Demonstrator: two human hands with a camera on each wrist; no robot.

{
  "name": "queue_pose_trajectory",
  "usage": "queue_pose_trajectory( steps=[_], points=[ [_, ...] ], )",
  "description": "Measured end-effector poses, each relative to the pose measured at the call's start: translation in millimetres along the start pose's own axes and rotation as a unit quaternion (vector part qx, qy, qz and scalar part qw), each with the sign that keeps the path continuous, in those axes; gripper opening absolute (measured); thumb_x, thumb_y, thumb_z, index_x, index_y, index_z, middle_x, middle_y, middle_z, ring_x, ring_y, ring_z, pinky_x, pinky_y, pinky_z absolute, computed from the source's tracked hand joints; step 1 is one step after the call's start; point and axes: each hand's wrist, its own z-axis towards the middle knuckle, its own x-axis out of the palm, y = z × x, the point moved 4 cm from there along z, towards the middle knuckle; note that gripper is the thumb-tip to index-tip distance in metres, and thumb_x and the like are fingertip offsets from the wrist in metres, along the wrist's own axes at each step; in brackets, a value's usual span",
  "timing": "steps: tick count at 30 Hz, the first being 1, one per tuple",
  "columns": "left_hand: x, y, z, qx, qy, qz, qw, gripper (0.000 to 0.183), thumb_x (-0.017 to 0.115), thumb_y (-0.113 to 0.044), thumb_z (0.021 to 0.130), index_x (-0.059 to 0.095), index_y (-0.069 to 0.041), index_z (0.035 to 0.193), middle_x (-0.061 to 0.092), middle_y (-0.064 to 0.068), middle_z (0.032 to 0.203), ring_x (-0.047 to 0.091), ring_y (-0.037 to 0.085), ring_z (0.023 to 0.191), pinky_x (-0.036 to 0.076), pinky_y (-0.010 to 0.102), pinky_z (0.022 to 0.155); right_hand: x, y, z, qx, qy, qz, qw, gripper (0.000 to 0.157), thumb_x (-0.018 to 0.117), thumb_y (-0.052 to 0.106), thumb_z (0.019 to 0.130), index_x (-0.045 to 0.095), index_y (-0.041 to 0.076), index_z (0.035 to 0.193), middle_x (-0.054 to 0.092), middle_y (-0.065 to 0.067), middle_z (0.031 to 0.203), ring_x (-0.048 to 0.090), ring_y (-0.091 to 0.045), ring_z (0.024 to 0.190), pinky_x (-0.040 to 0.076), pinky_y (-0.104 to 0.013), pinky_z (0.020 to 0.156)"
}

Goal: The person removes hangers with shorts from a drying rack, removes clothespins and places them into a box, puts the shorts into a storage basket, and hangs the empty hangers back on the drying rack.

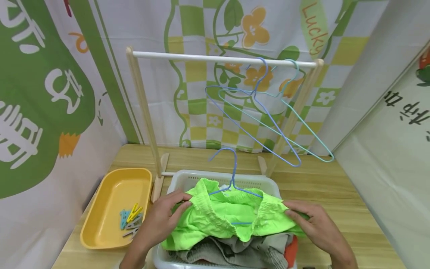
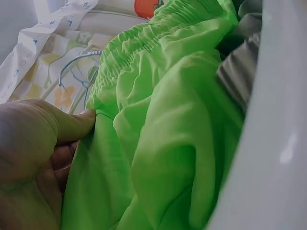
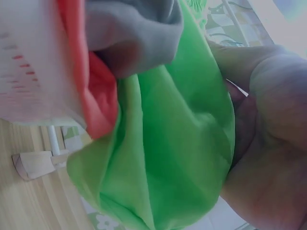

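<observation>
A bright green garment (image 1: pixel 231 213) with a gathered elastic band is spread over a blue hanger (image 1: pixel 234 164), whose hook stands up out of the band's opening. Thumb and fingers of my left hand (image 1: pixel 164 215) pinch the garment's left side; in the left wrist view, the thumb presses the cloth (image 2: pixel 144 143) just below the band. My right hand (image 1: pixel 314 226) pinches its right side, and a loose fold of green cloth (image 3: pixel 182 134) hangs there in the right wrist view. Parts of the hanger's arms are hidden by the cloth.
Beneath is a white basket (image 1: pixel 273 186) with grey clothing (image 1: pixel 235 252) and a red piece (image 1: pixel 290 252). A yellow tray (image 1: pixel 115 179) at left holds several clothespins (image 1: pixel 134 213). Behind stands a rack (image 1: pixel 201 57) bearing a blue hanger (image 1: pixel 279 130) and a teal hanger (image 1: pixel 312 132).
</observation>
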Motion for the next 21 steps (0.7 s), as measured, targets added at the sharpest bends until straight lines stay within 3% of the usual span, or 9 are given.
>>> queue_pose_trajectory(
  steps=[4, 7, 13, 18, 21],
  points=[
    [5.4, -6.2, -0.7, 0.031, 0.011, -0.002, 0.9995, 0.011, 0.067, -0.017, 0.102, 0.072, -0.023, 0.11, 0.068, -0.017, 0.107, 0.068, 0.015, 0.108, 0.057, 0.037, 0.093, 5.5, 4.3, 3.0, -0.009, 0.009, -0.002, 1.0, 0.034, 0.072, -0.011, 0.089, 0.078, 0.008, 0.118, 0.075, 0.0, 0.114, 0.068, -0.008, 0.106, 0.051, -0.013, 0.089],
    [9.5, -9.9, 0.8, 0.054, 0.024, -0.012, 0.9982, 0.009, 0.064, -0.02, 0.104, 0.071, -0.022, 0.11, 0.067, -0.016, 0.105, 0.065, 0.007, 0.094, 0.057, 0.032, 0.078, 9.0, 7.5, 6.2, -0.019, 0.01, -0.003, 1.0, 0.032, 0.072, -0.012, 0.088, 0.079, 0.006, 0.114, 0.075, 0.0, 0.11, 0.069, -0.008, 0.103, 0.052, -0.013, 0.087],
    [8.4, -9.9, -0.7, 0.06, 0.012, -0.011, 0.998, 0.009, 0.065, -0.016, 0.104, 0.07, -0.022, 0.108, 0.066, -0.016, 0.099, 0.059, 0.003, 0.082, 0.055, 0.029, 0.072, 10.8, 11.1, 9.5, -0.025, 0.013, -0.003, 1.0, 0.031, 0.072, -0.012, 0.088, 0.079, 0.005, 0.114, 0.076, 0.002, 0.109, 0.07, -0.008, 0.101, 0.052, -0.013, 0.085],
    [3.3, -9.2, -1.8, 0.072, -0.012, -0.003, 0.9973, 0.012, 0.066, -0.012, 0.102, 0.072, -0.02, 0.108, 0.067, -0.015, 0.1, 0.064, 0.004, 0.091, 0.058, 0.037, 0.086, 7.3, 11.5, 9.2, -0.023, 0.011, -0.01, 1.0, 0.032, 0.073, -0.012, 0.088, 0.079, 0.007, 0.114, 0.076, 0.002, 0.11, 0.07, -0.008, 0.101, 0.051, -0.012, 0.086],
    [-0.7, -7.8, -1.3, 0.077, -0.025, -0.017, 0.9966, 0.013, 0.067, -0.008, 0.101, 0.072, -0.017, 0.108, 0.068, -0.013, 0.102, 0.066, 0.007, 0.096, 0.058, 0.037, 0.087, 2.0, 11.1, 7.0, -0.015, 0.0, -0.015, 1.0, 0.033, 0.072, -0.012, 0.089, 0.079, 0.007, 0.115, 0.075, 0.002, 0.111, 0.069, -0.008, 0.102, 0.051, -0.012, 0.086]
  ],
)
